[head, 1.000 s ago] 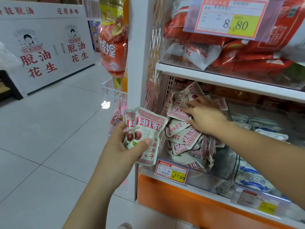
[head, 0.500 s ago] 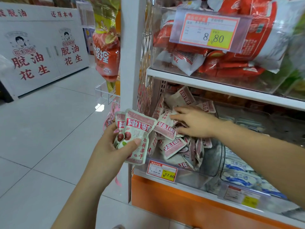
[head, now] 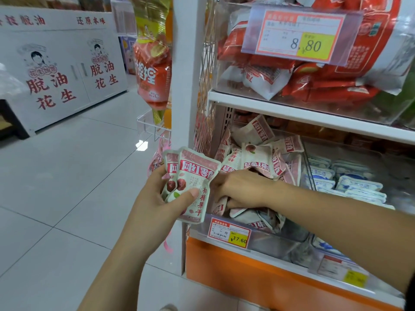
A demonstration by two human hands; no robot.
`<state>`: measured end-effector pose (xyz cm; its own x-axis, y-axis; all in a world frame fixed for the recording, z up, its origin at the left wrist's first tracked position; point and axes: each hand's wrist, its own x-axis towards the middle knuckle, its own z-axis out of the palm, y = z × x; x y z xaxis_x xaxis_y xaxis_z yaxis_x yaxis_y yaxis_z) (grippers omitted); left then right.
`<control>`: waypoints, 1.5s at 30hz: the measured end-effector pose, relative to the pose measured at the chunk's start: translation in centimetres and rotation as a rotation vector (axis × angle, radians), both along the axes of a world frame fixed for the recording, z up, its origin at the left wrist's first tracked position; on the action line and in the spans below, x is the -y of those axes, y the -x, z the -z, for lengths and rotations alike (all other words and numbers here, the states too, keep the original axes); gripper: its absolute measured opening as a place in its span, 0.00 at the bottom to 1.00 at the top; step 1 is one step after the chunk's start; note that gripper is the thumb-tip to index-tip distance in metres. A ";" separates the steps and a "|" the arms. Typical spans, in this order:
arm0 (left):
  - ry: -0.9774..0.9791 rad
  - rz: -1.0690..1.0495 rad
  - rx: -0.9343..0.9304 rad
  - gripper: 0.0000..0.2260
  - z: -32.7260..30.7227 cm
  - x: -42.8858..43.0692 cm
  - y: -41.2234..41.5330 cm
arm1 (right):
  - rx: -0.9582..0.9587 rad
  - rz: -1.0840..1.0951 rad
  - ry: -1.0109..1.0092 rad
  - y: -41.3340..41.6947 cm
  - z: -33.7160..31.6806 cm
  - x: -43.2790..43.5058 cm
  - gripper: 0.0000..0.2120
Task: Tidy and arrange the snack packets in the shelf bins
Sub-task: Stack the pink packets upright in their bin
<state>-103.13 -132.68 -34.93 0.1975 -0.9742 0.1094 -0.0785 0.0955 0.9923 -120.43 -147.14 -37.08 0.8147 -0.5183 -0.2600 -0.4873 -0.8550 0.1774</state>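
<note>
**Head view.** The left hand [head: 164, 198] is closed on a small stack of packets [head: 195, 176], pink and white. The thumb presses on the front packet and the other fingers are behind, so at least two packets are held upright with the print toward the camera. The stack is outside the shelf, just in front of the left corner of the clear bin [head: 276, 243], at about 9 o'clock from the right hand [head: 244, 189].

The right hand enters this bin from 4 o'clock, back side up, and lies on the loose pile [head: 258, 158] of the same packets. Its fingers bend down into the pile and are hidden there, so I cannot tell if they pinch a packet or only push.

The pile is untidy: packets lean in many directions and some are upside down. A price label [head: 229, 233] sits on the bin front, at 6 o'clock from the right hand. At 3 o'clock, the next bin holds blue and white packets [head: 357, 185].

I judge the step in hand is gathering loose packets into one ordered stack. The next move probably asks the right hand to lift one packet, turn it the same way up, and slide it under the left thumb. The thumb must loosen a little without letting the stack fall.
</note>
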 end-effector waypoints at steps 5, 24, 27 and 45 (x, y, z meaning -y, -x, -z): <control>0.013 0.001 -0.010 0.16 0.0 -0.1 -0.2 | 0.302 0.091 -0.043 1.7 -1.5 0.1 0.13; 0.063 -0.007 -0.024 0.16 -0.2 -0.3 -0.2 | 0.340 0.631 -0.253 2.0 -1.8 -2.9 0.19; 0.064 -0.008 -0.023 0.15 -0.2 -0.2 -0.1 | 0.218 0.543 -0.131 1.3 -1.2 -3.1 0.21; 0.046 0.010 0.016 0.15 -0.2 -0.7 -0.2 | 0.342 0.431 -0.071 4.3 -4.5 -3.4 0.09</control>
<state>-102.88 -131.99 -34.70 0.1854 -0.9700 0.1572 -0.0928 0.1419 0.9855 -124.76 -143.69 -32.57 0.5768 -0.8143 -0.0648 -0.8155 -0.5694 -0.1033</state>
